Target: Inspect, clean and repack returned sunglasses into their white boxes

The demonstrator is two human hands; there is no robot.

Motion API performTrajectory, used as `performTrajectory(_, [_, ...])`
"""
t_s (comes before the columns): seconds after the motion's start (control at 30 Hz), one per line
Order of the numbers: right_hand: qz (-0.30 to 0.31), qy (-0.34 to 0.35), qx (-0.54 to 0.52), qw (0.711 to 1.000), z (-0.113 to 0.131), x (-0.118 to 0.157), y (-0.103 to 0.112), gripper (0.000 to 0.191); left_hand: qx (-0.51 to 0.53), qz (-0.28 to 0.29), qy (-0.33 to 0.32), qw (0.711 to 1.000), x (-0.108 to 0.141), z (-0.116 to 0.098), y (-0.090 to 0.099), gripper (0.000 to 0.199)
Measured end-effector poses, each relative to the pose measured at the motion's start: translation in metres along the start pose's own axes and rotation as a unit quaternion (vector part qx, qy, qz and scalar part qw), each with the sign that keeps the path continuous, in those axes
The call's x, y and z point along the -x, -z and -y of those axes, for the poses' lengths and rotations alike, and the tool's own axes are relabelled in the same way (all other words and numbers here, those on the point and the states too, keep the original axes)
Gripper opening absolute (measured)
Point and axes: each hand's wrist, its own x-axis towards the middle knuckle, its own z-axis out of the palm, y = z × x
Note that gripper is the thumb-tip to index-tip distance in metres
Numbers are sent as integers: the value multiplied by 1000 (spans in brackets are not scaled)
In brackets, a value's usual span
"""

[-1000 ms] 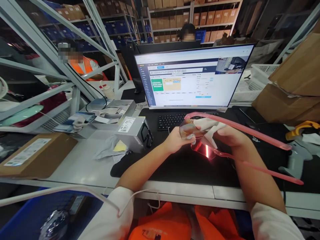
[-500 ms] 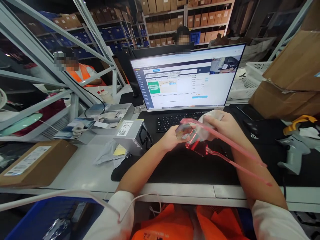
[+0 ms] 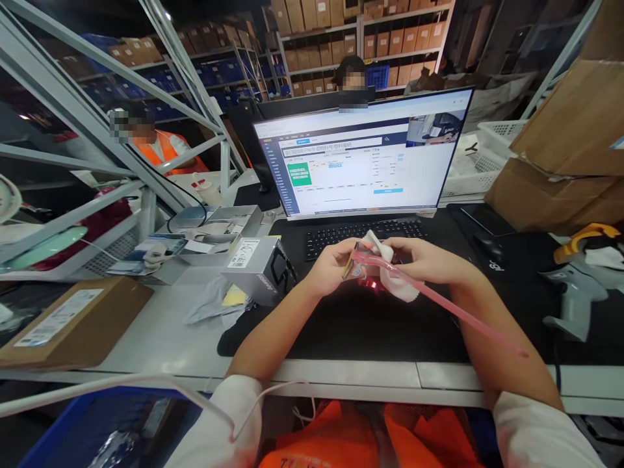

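Over the dark desk mat I hold a pair of sunglasses (image 3: 423,286) with translucent pink temples and mirrored lenses that flash red. My left hand (image 3: 334,263) pinches them at the front, by one lens, which is turned nearly edge-on. A crumpled white cloth (image 3: 402,286) is gripped in my right hand (image 3: 422,259) and lies against the glasses. Cloth and fingers hide much of the frame. The temple stretches out over my right forearm. Left of my left hand stands a grey box (image 3: 258,273) with a white label.
Behind my hands are a keyboard (image 3: 341,237) and a lit monitor (image 3: 351,175). A barcode scanner (image 3: 570,302) and a mouse (image 3: 489,248) sit to the right. At left lies a labelled cardboard box (image 3: 73,318). Two people (image 3: 168,146) are beyond the desk.
The sunglasses have turned so the near lens is more edge-on and the two temples almost line up. My right hand has lowered slightly, with the cloth now hanging below it.
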Motion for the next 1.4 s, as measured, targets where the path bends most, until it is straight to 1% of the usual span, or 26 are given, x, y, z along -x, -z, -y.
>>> performTrajectory(0.07, [40,2,24,999,-1,-2,-4,51,-39,23,-20,999,-1,3,1,49])
performTrajectory(0.13, [52,6,36,998,0,-5,-12,51,-83,42,-45,995,-2,11,1,46])
performTrajectory(0.2, [44,16,29,998,-1,-7,-21,52,-101,52,-78,990,-3,21,-2,45])
performTrajectory(0.3, [18,25,-29,999,-4,-10,-29,60,-106,32,-101,989,-2,28,-6,46])
performTrajectory(0.37, [28,2,-56,998,-7,-10,-27,59,-134,13,-99,986,-1,24,-7,44])
performTrajectory(0.43, [70,-17,-51,996,-10,-8,-20,56,-159,2,-105,982,1,16,-5,43])
performTrajectory(0.5, [107,-17,-32,994,-12,-8,-13,52,-155,-10,-110,982,1,11,-3,47])
performTrajectory(0.53, [114,-15,-24,993,-13,-8,-11,50,-143,-19,-113,983,2,11,-2,50])
performTrajectory(0.63, [85,-3,-21,996,-10,-9,-14,50,-102,-23,-104,989,2,18,-5,52])
performTrajectory(0.7, [47,3,-41,998,-5,-9,-23,52,-95,0,-90,991,1,25,-10,52])
performTrajectory(0.77, [16,-5,-78,997,1,-7,-31,54,-116,27,-84,989,1,26,-14,55])
performTrajectory(0.83, [12,-22,-98,995,5,-6,-37,54,-176,37,-112,977,0,20,-14,56])
performTrajectory(0.87, [19,-29,-93,995,6,-5,-38,54,-218,36,-134,966,0,15,-12,55])
performTrajectory(0.97, [74,-32,-46,996,4,-7,-34,54,-323,16,-191,927,1,-5,1,50])
performTrajectory(1.0, [98,-33,-32,994,2,-8,-31,55,-340,7,-200,919,2,-11,6,50])
performTrajectory(1.07, [147,-36,-13,988,-3,-9,-24,57,-350,-7,-209,913,2,-16,12,48])
performTrajectory(1.13, [171,-39,6,985,-6,-10,-19,59,-323,-2,-207,923,1,-14,14,47])
performTrajectory(1.2, [163,-34,11,986,-6,-9,-19,60,-268,31,-181,946,-1,-6,12,51])
performTrajectory(1.3, [96,-21,-36,995,-1,-6,-26,60,-200,88,-121,968,-3,6,7,54])
performTrajectory(1.37, [52,-17,-74,996,3,-4,-31,56,-194,91,-114,970,-4,9,4,51])
performTrajectory(1.4, [49,-23,-88,995,4,-3,-32,55,-203,84,-125,968,-4,8,4,50])
